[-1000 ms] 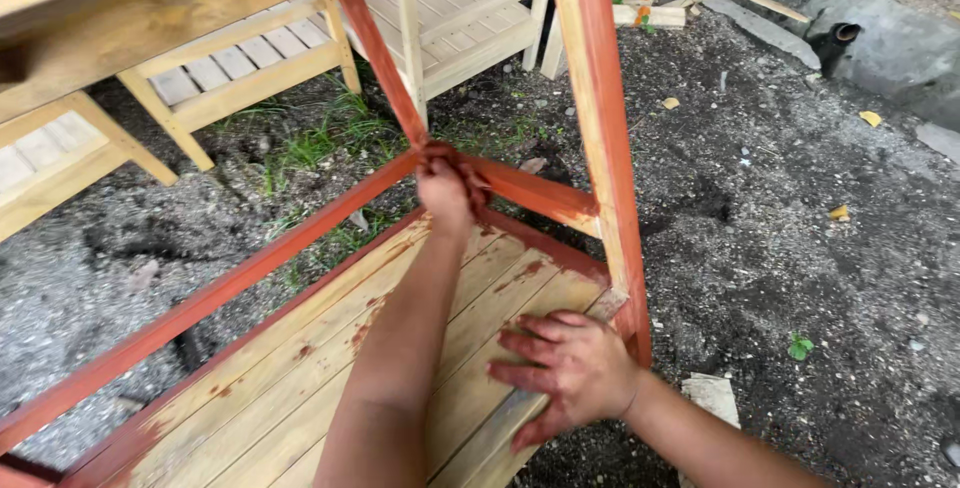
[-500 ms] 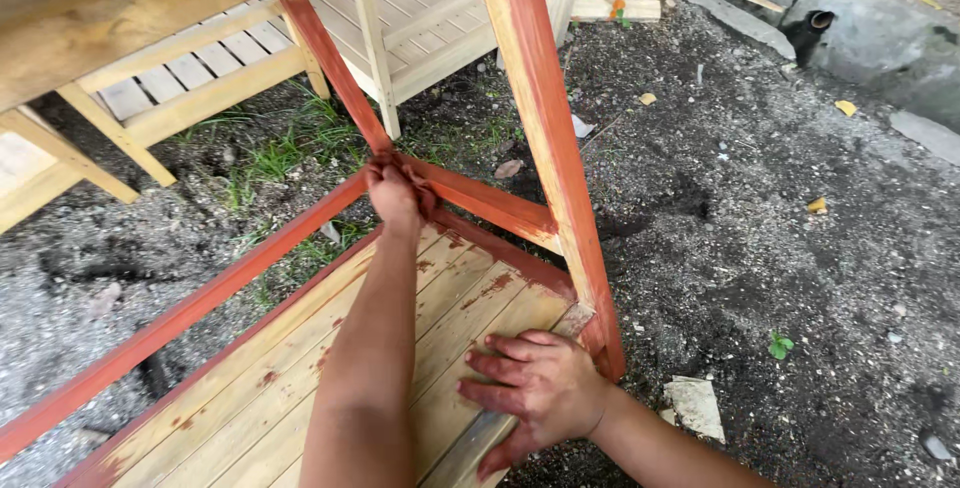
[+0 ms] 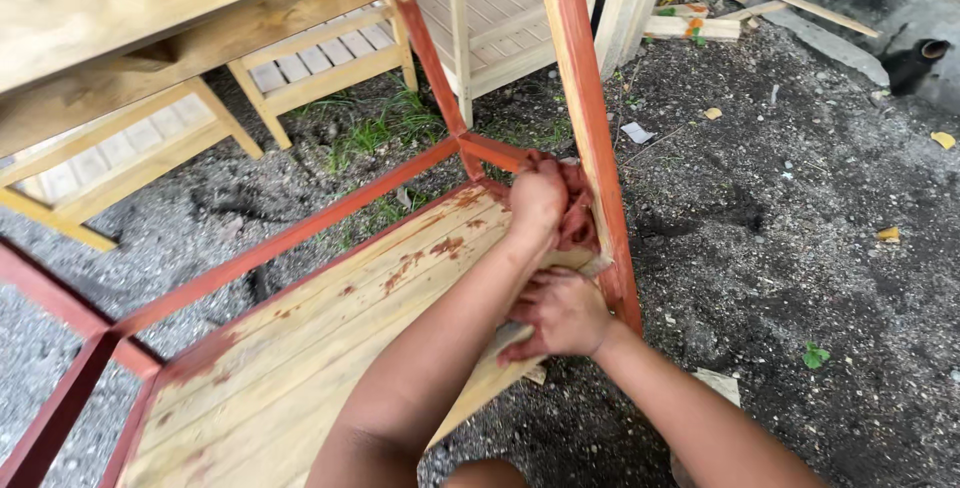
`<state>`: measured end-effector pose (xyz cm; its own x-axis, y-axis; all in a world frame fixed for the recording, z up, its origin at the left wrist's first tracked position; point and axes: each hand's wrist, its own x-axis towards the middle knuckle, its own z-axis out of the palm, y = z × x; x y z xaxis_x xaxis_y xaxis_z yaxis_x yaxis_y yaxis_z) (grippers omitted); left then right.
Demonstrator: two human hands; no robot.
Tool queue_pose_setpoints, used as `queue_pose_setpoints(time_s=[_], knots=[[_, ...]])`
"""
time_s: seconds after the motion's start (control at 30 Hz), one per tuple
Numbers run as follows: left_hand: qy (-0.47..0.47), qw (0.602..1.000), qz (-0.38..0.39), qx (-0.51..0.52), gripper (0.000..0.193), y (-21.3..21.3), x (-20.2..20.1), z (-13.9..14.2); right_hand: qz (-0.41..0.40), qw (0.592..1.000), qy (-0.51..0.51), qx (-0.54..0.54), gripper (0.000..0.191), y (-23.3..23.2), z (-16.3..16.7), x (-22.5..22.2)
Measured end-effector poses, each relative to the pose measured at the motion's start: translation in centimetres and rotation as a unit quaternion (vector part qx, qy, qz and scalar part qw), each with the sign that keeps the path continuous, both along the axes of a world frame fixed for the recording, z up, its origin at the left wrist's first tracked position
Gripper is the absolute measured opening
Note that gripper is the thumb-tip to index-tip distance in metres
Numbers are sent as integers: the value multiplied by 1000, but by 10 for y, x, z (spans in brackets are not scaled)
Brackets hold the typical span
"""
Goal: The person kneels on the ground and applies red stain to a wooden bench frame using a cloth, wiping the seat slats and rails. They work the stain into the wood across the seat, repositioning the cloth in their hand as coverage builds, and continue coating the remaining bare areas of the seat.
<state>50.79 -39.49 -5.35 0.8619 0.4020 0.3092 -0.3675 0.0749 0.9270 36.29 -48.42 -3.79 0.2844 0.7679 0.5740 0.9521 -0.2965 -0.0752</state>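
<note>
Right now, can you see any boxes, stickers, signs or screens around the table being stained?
None in view: no package, label, sign or screen.
Nearest to one: a small pale scrap, perhaps paper, lying flat on the dark gravel beyond the red-stained table leg; too small to tell more.
The left hand presses a red-stained rag on that leg; the right hand rests on the slatted shelf.

Soft, even daylight without hard shadows or glare; the pale wooden top (image 3: pixel 150 18) nearest the camera is blurred, ground beyond it sharp.
</note>
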Motion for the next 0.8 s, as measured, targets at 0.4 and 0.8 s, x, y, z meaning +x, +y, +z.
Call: queue_pose_setpoints(time_s=[0.4, 0.8], knots=[[177, 843, -394, -320, 23, 2, -104, 69, -174, 973, 104, -108, 53, -1, -13, -49], [178, 914, -201, -305, 27, 37, -68, 28, -146, 984, 90, -42, 56, -4, 7, -64]])
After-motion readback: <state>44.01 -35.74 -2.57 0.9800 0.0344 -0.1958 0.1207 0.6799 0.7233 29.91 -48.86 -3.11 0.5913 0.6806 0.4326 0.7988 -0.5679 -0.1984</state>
